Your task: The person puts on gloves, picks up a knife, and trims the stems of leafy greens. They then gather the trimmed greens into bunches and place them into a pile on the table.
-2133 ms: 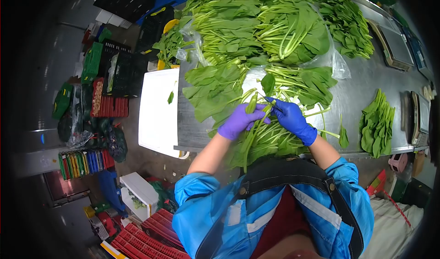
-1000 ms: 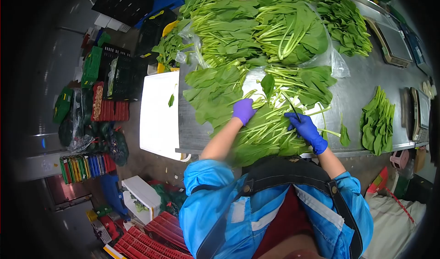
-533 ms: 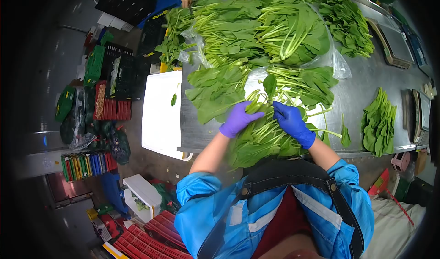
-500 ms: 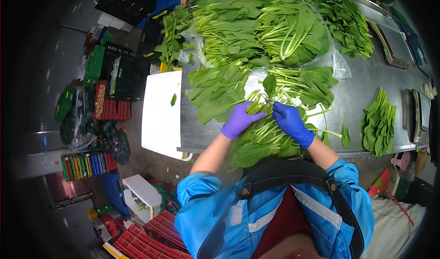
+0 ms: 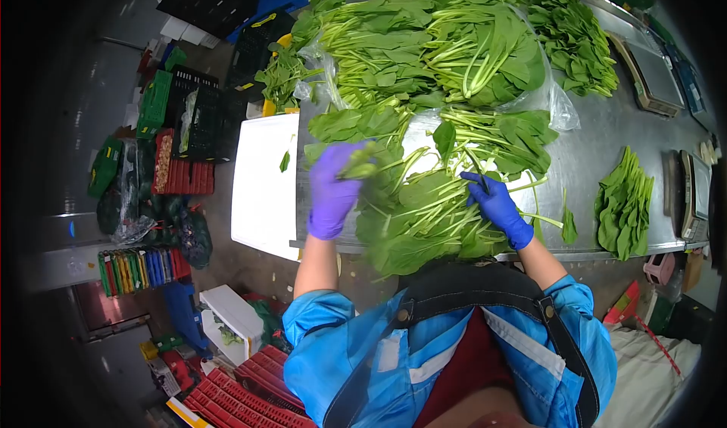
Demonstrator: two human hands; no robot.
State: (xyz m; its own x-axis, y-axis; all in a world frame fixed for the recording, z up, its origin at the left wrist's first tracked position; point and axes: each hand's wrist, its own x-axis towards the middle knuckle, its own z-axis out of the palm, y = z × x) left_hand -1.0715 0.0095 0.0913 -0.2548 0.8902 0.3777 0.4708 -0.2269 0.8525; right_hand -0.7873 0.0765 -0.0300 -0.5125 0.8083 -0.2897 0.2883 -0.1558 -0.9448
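Purple-gloved left hand (image 5: 333, 189), motion-blurred, clamped on green leafy stalks (image 5: 360, 165) above grey metal tabletop (image 5: 583, 186) near its left edge | blue-gloved right hand (image 5: 496, 207), well apart, gripping slim dark tool (image 5: 484, 182) mostly finger-hidden | bare tabletop right of loose green leaf heap (image 5: 424, 224)

Head-worn view, wide, facing forward and down

L hand (image 5: 335, 189) out wide, fingers (image 5: 351, 150) curled; R hand (image 5: 496, 207) nr midline, index (image 5: 471, 177) extended L, both forearms (image 5: 316, 267) fwd.
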